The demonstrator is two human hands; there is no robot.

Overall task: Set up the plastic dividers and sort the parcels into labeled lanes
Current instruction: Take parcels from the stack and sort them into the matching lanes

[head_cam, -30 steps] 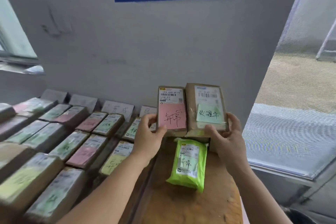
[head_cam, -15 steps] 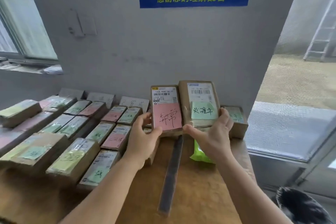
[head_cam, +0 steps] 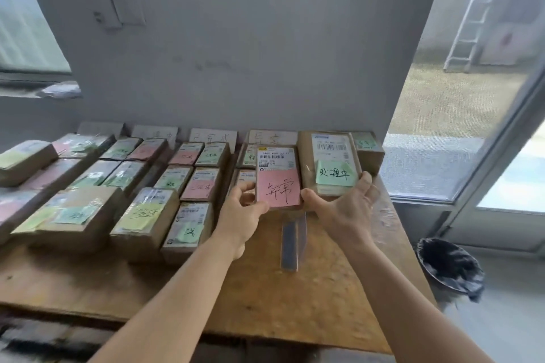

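Both my hands hold two brown parcels side by side above the right part of the wooden table (head_cam: 324, 298). My left hand (head_cam: 241, 212) grips the lower left edge of the parcel with a pink note (head_cam: 278, 177). My right hand (head_cam: 345, 209) cups the bottom of the larger parcel with a green note (head_cam: 330, 162), thumb at its left corner and fingers round its right side. A clear plastic divider strip (head_cam: 290, 242) lies flat on the table just below the parcels. White lane labels (head_cam: 213, 135) lean against the wall behind the rows.
Several rows of brown parcels (head_cam: 141, 215) with coloured notes fill the table's left and middle. A small parcel (head_cam: 367, 147) sits at the back right corner. A black-lined bin (head_cam: 448, 265) stands on the floor right of the table, by a glass door.
The view has pulled back and the two held parcels have come lower, close over the table. The green bag seen under them earlier is out of sight now.
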